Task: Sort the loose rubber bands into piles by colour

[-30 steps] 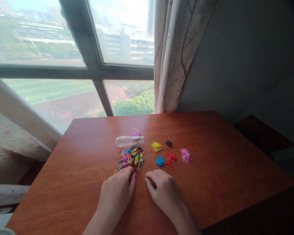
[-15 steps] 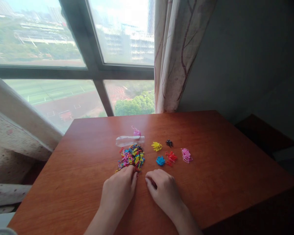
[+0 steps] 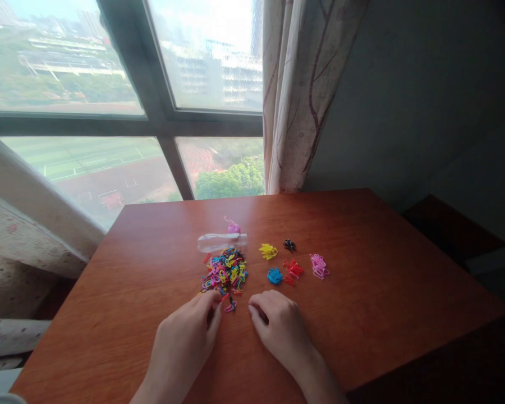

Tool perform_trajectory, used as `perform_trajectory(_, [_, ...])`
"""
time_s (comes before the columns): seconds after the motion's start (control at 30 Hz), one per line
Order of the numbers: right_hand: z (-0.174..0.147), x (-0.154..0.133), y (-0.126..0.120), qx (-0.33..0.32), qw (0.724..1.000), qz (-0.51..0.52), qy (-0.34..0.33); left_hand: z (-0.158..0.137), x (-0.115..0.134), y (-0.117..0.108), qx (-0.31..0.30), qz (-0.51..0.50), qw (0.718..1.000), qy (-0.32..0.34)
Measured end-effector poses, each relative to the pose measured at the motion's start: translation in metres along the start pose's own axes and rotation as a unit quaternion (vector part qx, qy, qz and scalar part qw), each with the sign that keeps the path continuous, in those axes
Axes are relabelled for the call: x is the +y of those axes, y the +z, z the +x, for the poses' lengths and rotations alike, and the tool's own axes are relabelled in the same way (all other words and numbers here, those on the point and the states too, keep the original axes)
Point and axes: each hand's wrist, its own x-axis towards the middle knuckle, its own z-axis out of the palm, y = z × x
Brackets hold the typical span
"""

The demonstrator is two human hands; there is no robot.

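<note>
A mixed pile of small plastic stitch markers (image 3: 225, 270), shaped like coloured safety pins, lies in the middle of the table. My left hand (image 3: 189, 328) rests at its near edge, thumb and forefinger closed together. A red stitch marker (image 3: 224, 298) shows at its fingertips; whether they grip it is unclear. Just right of those fingers lie a pink and a dark stitch marker (image 3: 231, 305). My right hand (image 3: 281, 325) rests on the table with curled fingers, nothing visible in them. Beyond it sit single-colour groups: blue (image 3: 274, 275), red (image 3: 293, 269), yellow (image 3: 268, 251), black (image 3: 290, 245) and pink (image 3: 319, 266).
Behind the pile lies a clear plastic bag or sleeve (image 3: 219, 242), with a small pink-purple object (image 3: 234, 228) against it. The brown wooden table (image 3: 387, 292) meets a window (image 3: 164, 120) at the back. Curtains (image 3: 294, 112) hang on both sides.
My left hand has drawn back to the left and slightly toward me, uncovering the pink and dark markers. My right hand stays in place.
</note>
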Motion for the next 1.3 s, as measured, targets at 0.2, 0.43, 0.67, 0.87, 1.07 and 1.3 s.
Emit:
perform_trajectory(0.2, [-0.001,0.000,0.000,-0.001,1.000,-0.008,0.000,0.004,0.000,0.001,0.023,-0.044,0.997,0.057])
perform_trajectory(0.43, [-0.002,-0.001,0.000,0.000,1.000,-0.022,-0.005,0.035,0.028,-0.013,-0.027,-0.049,0.989,0.135])
perform_trajectory(0.67, [-0.002,0.000,0.001,-0.020,0.998,-0.061,0.024,0.093,0.081,-0.010,-0.089,-0.015,0.964,0.249])
perform_trajectory(0.87, [-0.001,-0.002,-0.001,-0.018,0.998,-0.056,0.014,0.118,0.111,0.005,-0.120,0.013,0.949,0.291])
perform_trajectory(1.07, [-0.009,0.002,-0.006,0.029,0.999,-0.019,0.028,0.119,0.107,0.004,-0.120,0.035,0.952,0.278])
perform_trajectory(1.3, [-0.020,0.024,-0.019,0.115,0.983,-0.089,0.108,0.114,0.094,0.005,-0.120,0.060,0.961,0.242])
